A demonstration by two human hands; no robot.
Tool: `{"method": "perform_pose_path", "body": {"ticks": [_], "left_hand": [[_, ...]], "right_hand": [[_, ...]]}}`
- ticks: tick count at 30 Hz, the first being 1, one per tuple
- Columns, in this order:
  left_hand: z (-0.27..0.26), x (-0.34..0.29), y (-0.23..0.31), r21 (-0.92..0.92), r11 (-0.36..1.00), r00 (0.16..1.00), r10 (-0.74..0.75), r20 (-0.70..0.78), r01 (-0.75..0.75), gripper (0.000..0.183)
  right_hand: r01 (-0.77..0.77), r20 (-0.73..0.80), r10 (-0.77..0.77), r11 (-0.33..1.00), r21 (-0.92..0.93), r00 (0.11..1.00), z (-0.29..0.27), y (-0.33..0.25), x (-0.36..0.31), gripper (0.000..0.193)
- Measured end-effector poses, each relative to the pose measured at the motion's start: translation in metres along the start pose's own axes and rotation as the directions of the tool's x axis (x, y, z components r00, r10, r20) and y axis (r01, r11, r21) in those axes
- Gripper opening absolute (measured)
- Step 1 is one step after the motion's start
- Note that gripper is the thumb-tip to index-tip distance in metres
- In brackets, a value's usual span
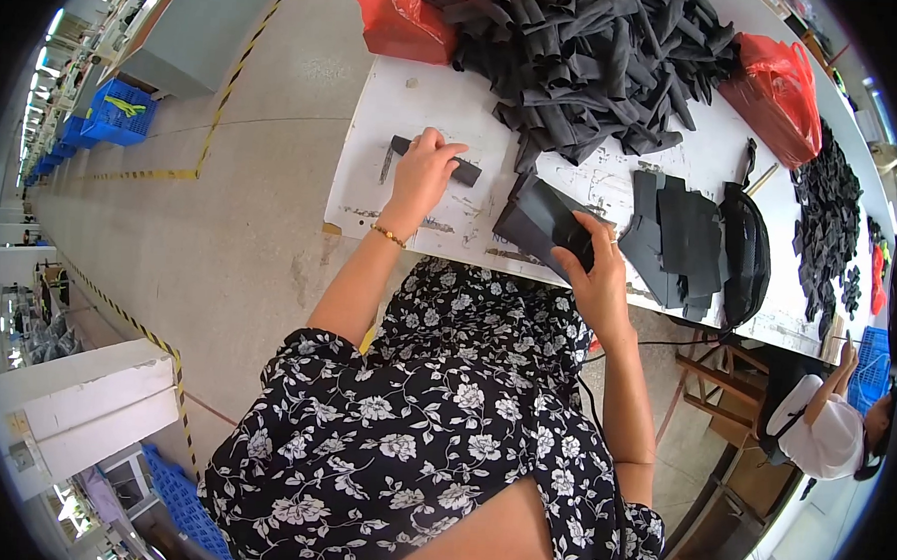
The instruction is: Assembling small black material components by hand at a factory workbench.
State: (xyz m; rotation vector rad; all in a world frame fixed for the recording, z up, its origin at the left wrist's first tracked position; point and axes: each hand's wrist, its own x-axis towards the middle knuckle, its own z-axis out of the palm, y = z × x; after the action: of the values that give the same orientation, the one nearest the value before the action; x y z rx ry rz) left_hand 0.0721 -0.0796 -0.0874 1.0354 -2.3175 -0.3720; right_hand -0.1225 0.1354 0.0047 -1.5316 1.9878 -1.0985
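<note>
My left hand [423, 179] is over a narrow black strip [465, 172] lying on the white table, its fingers curled down onto the strip. Both ends of the strip stick out past the fingers. My right hand [597, 271] grips the edge of a smooth black sheet [550, 210] between thumb and fingers. Under that sheet, other flat black pieces [516, 228] lie near the table's front edge. Just right of this hand are more stacked black rectangular pieces [689, 230]. Beyond both hands rises a large heap of black rolled strips [588, 66].
Red plastic bags [410, 23] flank the heap, one of them on the right [777, 99]. A black mesh pouch [745, 253] lies beside the stacked pieces. Farther right are more black pieces [826, 226] and a co-worker in a white top [827, 437]. The white table's [376, 112] left edge borders the floor.
</note>
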Motion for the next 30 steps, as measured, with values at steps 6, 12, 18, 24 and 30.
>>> {"method": "perform_pose_path", "body": {"ticks": [6, 12, 18, 24, 30], "left_hand": [[-0.019, 0.019, 0.003, -0.079, 0.987, 0.986, 0.146, 0.077, -0.14, 0.013], [-0.056, 0.038, 0.064, -0.301, 0.946, 0.963, 0.184, 0.198, -0.119, 0.016], [-0.046, 0.028, 0.088, -0.344, 0.919, 0.968, 0.122, -0.22, -0.194, 0.013], [-0.017, -0.042, 0.122, -0.8, -0.278, 0.697, -0.394, 0.599, 0.531, 0.062], [-0.013, 0.001, 0.099, -0.659, -0.619, 0.731, -0.192, 0.655, 0.428, 0.042]], "right_hand": [[0.02, -0.07, -0.015, 0.997, 0.073, 0.997, 0.004, 0.002, 0.003, 0.045], [-0.077, 0.075, 0.045, 0.86, 0.505, 0.996, 0.023, 0.001, 0.032, 0.048], [-0.116, 0.021, 0.184, 0.52, 0.846, 0.983, 0.046, -0.009, 0.038, 0.046], [-0.054, -0.023, 0.186, 0.403, 0.913, 0.982, 0.041, -0.02, 0.034, 0.044], [-0.04, -0.064, 0.136, 0.649, 0.76, 0.989, 0.044, -0.015, 0.025, 0.044]]}}
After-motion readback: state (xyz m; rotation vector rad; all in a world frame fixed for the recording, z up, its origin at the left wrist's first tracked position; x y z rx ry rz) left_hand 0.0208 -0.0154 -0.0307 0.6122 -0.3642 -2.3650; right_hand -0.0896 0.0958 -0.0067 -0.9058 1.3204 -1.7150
